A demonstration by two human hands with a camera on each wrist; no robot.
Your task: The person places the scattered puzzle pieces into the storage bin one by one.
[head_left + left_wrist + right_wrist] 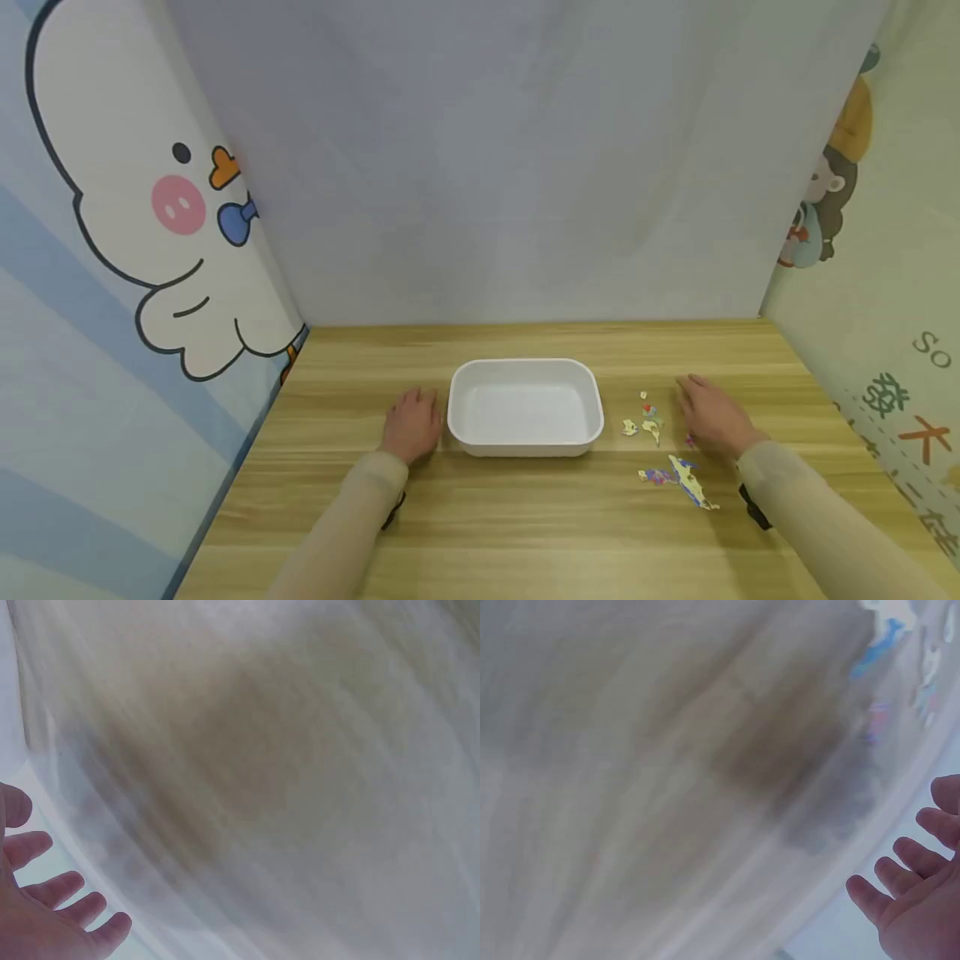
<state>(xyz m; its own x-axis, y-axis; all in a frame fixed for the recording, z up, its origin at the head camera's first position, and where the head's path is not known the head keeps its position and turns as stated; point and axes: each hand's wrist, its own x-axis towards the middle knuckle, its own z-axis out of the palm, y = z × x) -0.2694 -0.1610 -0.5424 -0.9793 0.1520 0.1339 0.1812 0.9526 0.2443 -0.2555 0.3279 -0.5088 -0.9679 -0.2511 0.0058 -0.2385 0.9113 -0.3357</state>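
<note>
A white rectangular tray (525, 450) stands at the middle of the wooden table. Just left of it is my left hand (412, 427), its fingers loosely bent with nothing in them, as the left wrist view (52, 900) also shows. Over on the right, my right hand (716, 414) is held palm down beside several torn paper scraps, holding nothing. The largest scrap (690, 483), cream with a blue edge, lies below that hand. A purple patterned scrap (657, 477) is at its left. Smaller cream scraps (651, 430) lie between the tray and my right hand.
A pale grey curtain (517, 167) hangs behind the far edge of the wooden table (495, 533). Cloths printed with cartoon figures flank the left and right sides. Dark bands (753, 507) are worn on both wrists, over light sleeves.
</note>
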